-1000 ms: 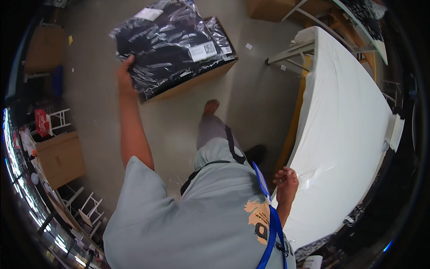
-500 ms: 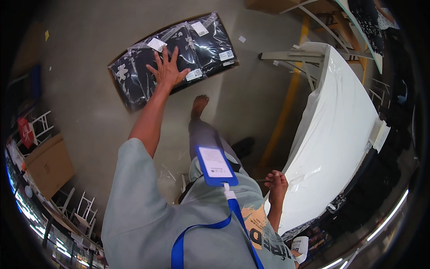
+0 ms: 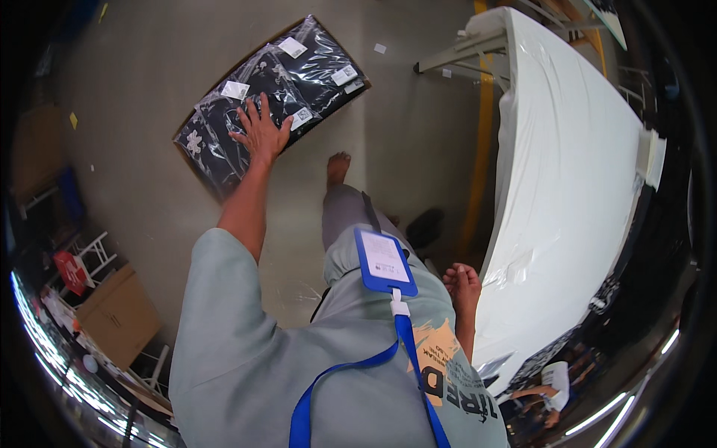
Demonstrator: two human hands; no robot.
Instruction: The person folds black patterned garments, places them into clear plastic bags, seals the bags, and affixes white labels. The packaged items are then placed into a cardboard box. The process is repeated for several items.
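My left hand (image 3: 263, 134) lies with fingers spread on the plastic-wrapped dark garments (image 3: 269, 82), which have white tags and pale printed motifs. These packs fill an open cardboard box (image 3: 178, 142) on the floor, ahead and to the left. Low at my right side, beside the white-covered table, my right hand (image 3: 463, 284) is closed with its fingers curled. Whatever it holds, if anything, is hidden. A blue badge holder (image 3: 385, 261) on a blue lanyard hangs in front of my body.
To my right stands a long table under a white sheet (image 3: 567, 187), its metal legs reaching toward the far side. A yellow line (image 3: 478, 149) runs along the floor beside it. At the left are a brown carton (image 3: 119, 313) and metal racks. Another person (image 3: 554, 384) is at the lower right.
The view has turned slightly, so the box sits further left and the table looks more upright. My left hand stays spread on the packs; my right hand remains closed by the table.
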